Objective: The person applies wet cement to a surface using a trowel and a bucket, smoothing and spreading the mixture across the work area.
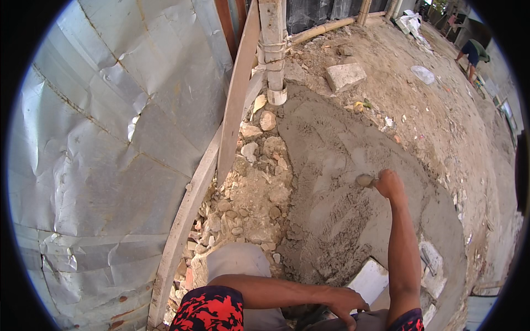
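Note:
My right hand [388, 183] reaches out over a grey mound of wet mortar [337, 165] and is shut on a small trowel [365, 180] caked with the same mix, its tip touching the mound's surface. My left hand [343, 303] rests low near the bottom edge, fingers spread over my knee in grey trousers, holding nothing. A white flat board [369, 281] lies just beyond it, at the mound's near edge.
A dented metal sheet wall [110, 138] fills the left, edged by wooden planks [234, 99]. Rubble stones [248, 204] lie between planks and mound. A concrete block [345, 75] and a white pipe [274, 55] stand farther off. Another person [472, 55] bends over at far right.

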`<state>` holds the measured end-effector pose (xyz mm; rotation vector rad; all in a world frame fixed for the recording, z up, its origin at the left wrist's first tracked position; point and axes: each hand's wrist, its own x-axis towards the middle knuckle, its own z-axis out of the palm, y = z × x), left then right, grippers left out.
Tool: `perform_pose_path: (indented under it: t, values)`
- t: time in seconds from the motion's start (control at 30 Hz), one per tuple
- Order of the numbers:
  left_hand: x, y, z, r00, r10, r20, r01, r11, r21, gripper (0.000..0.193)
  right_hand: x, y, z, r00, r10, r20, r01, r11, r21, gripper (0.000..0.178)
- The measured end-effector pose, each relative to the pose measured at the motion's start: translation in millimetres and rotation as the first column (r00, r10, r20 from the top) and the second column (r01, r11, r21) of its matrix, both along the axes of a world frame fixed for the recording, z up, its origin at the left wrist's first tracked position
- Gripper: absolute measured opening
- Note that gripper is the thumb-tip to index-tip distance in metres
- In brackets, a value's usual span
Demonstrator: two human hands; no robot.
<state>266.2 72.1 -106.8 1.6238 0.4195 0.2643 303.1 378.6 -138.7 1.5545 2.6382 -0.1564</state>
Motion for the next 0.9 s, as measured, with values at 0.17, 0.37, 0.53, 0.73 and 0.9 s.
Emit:
perform_pose_path:
  t: [0.17, 0.37, 0.53, 0.73, 0.9]
  values:
    - [6, -2, -11, 0.998, 0.023, 0.05, -0.027, 0.995, 0.092, 0.088, -1, 1, -1, 1.0, 0.002, -0.003, -0.002, 1.0, 0.009, 0.019]
    - [12, -4, -22, 0.994, 0.053, 0.094, -0.068, 0.983, 0.168, 0.09, -7, -4, 4, 1.0, -0.031, 0.002, 0.031, 1.0, 0.0, 0.02]
    - [11, -1, -17, 0.998, 0.026, 0.049, -0.032, 0.993, 0.117, 0.09, 3, 7, -9, 0.999, -0.028, -0.019, 0.029, 0.998, 0.047, 0.025]
    - [17, -5, -26, 0.997, 0.046, 0.055, -0.054, 0.985, 0.162, 0.091, 5, 8, -14, 1.0, -0.017, -0.023, 0.018, 0.999, 0.037, 0.025]
    - [21, -6, -34, 0.996, 0.047, 0.077, -0.059, 0.986, 0.157, 0.09, 4, 8, -16, 1.0, -0.013, -0.024, 0.014, 0.999, 0.042, 0.025]
